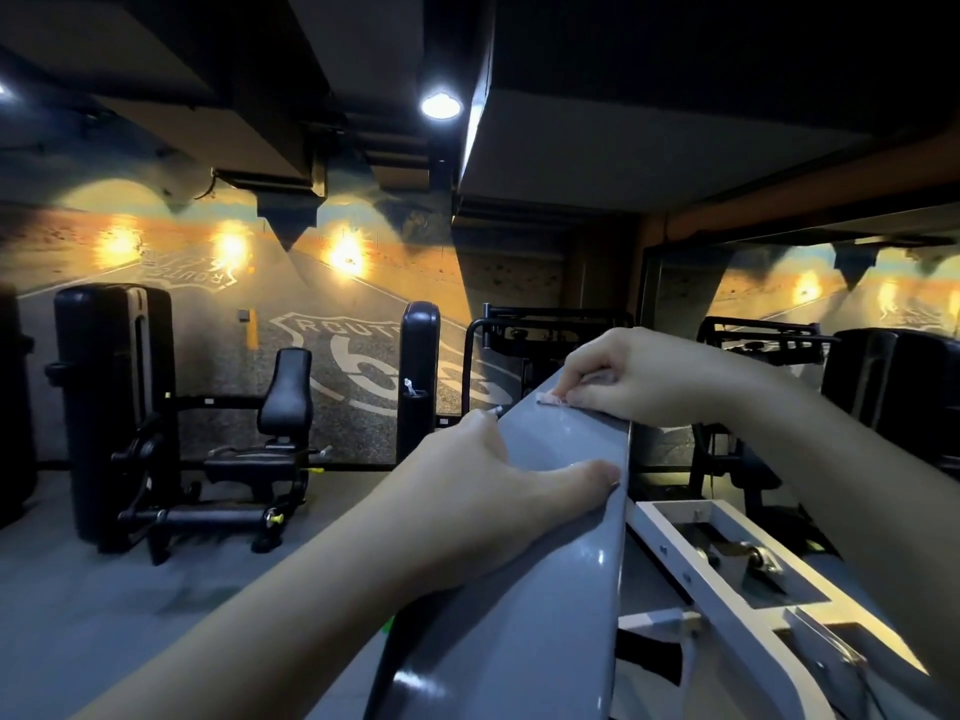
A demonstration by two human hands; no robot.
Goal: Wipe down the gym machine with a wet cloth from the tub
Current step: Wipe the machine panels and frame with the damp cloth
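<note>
Your right hand (639,376) sat at the far end of the grey painted metal beam (545,589), fingers curled down and pinching a small pale crumpled cloth (553,400) against the beam's top face. Only a scrap of the cloth showed past your fingertips, wrinkled and faintly pinkish, lying flat on the metal just beside the beam's far edge. Your left hand (483,491) held the same beam nearer to you, well apart from the cloth. Its thumb lay straight across the top face to the right edge, and its fingers bent over the left edge, so it gripped the beam.

That beam was long, flat-topped and glossy, with small highlights along its smooth paint, and it ran away from you up toward the right hand. Just to its right lay a white metal frame (670,532) with rectangular openings, and small rollers were visible inside one of them. Off to the left, on the grey floor (78,589), stood a black seated exercise machine (280,407) with a padded seat and back and a tall rounded housing. Behind it a wall mural (332,350) showed a road painted with a route shield, in warm orange tones. A round ceiling lamp (440,103) shone overhead.
</note>
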